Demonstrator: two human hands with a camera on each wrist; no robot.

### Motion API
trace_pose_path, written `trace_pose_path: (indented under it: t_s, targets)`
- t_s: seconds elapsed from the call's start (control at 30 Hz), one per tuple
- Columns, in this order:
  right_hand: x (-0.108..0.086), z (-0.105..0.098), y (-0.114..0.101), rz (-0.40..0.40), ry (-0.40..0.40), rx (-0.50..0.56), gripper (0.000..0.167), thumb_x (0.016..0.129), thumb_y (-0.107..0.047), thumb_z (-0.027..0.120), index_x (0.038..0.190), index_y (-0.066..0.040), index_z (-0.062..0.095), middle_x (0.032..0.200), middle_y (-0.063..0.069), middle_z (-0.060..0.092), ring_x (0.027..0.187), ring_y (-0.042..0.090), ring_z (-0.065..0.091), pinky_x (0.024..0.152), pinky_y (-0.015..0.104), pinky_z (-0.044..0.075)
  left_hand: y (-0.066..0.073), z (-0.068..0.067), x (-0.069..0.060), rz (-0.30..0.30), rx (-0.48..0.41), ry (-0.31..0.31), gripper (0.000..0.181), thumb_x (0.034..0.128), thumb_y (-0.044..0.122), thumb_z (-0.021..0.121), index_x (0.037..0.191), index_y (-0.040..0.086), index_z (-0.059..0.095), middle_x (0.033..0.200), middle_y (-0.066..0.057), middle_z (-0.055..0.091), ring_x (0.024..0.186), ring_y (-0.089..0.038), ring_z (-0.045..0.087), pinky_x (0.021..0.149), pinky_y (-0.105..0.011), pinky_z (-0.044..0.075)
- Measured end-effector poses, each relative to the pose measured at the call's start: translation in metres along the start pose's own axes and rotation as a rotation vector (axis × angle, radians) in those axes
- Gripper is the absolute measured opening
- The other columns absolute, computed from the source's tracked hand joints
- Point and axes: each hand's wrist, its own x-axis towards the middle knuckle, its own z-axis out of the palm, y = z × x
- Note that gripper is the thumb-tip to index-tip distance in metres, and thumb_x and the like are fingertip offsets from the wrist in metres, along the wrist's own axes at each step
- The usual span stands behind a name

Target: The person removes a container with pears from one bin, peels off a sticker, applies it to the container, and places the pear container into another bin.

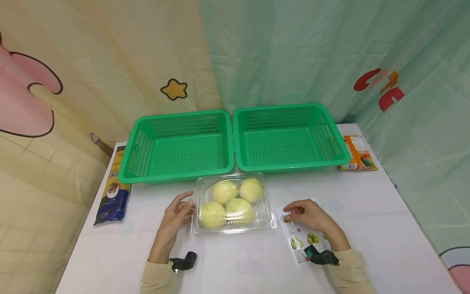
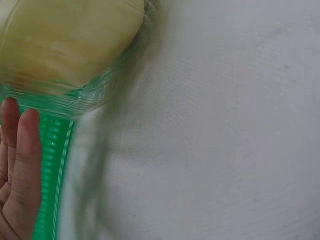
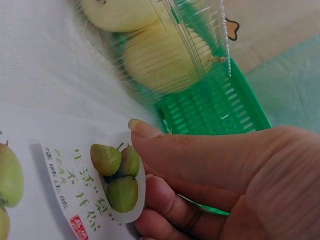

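A clear plastic box (image 1: 233,204) holding several pale yellow-green fruits (image 1: 239,210) lies on the table below the green baskets. My left hand (image 1: 172,224) is at the box's left side, fingers loosely bent, holding nothing. At the right, my right hand (image 1: 315,220) pinches the edge of a pear sticker (image 3: 122,192) between thumb and fingers; in the right wrist view the sticker's edge is lifted from the sticker sheet (image 1: 299,245). The sheet shows several printed green pears.
Two green baskets (image 1: 187,157) (image 1: 280,147) stand side by side behind the box. A blue and yellow packet (image 1: 114,192) lies at the left, an orange packet (image 1: 356,154) at the right. A curtain (image 1: 293,53) hangs behind the table.
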Motion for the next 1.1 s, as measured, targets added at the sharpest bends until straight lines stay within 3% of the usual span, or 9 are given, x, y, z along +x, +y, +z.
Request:
trace_pose_path:
  t_s: [0.27, 0.6, 0.83, 1.1]
  targets:
    - [-0.002, 0.001, -0.001, 0.026, -0.006, 0.005, 0.030, 0.081, -0.021, 0.083, 0.107, -0.006, 0.076, 0.081, 0.001, 0.058, 0.076, 0.015, 0.050, 0.062, 0.021, 0.042, -0.001, 0.000, -0.001, -0.004, -0.009, 0.003, 0.041, 0.1047, 0.022, 0.054, 0.145, 0.016, 0.049, 0.096, 0.007, 0.065, 0.092, -0.009, 0.061, 0.080, -0.028, 0.057]
    - [-0.004, 0.002, -0.002, -0.015, -0.016, -0.034, 0.011, 0.089, -0.015, 0.074, 0.097, -0.008, 0.078, 0.081, 0.001, 0.062, 0.075, 0.012, 0.051, 0.063, 0.020, 0.043, -0.001, -0.001, -0.001, -0.004, -0.011, 0.004, 0.041, 0.1046, 0.021, 0.054, 0.145, 0.017, 0.050, 0.097, 0.007, 0.065, 0.092, -0.009, 0.061, 0.080, -0.026, 0.057]
    - [-0.007, 0.002, -0.004, -0.016, -0.031, -0.034, 0.019, 0.081, -0.018, 0.082, 0.096, -0.008, 0.076, 0.077, 0.000, 0.055, 0.073, 0.014, 0.048, 0.060, 0.022, 0.040, -0.001, 0.000, -0.001, -0.003, -0.013, 0.007, 0.041, 0.1047, 0.021, 0.054, 0.145, 0.016, 0.050, 0.096, 0.007, 0.065, 0.091, -0.008, 0.062, 0.079, -0.027, 0.057]
    - [-0.012, -0.002, -0.007, -0.134, 0.005, -0.113, 0.007, 0.089, -0.012, 0.074, 0.094, -0.008, 0.073, 0.081, -0.001, 0.059, 0.077, 0.009, 0.051, 0.066, 0.021, 0.045, -0.001, 0.000, -0.002, -0.011, -0.006, 0.010, 0.040, 0.1048, 0.022, 0.053, 0.145, 0.016, 0.050, 0.097, 0.006, 0.065, 0.092, -0.009, 0.062, 0.080, -0.027, 0.056]
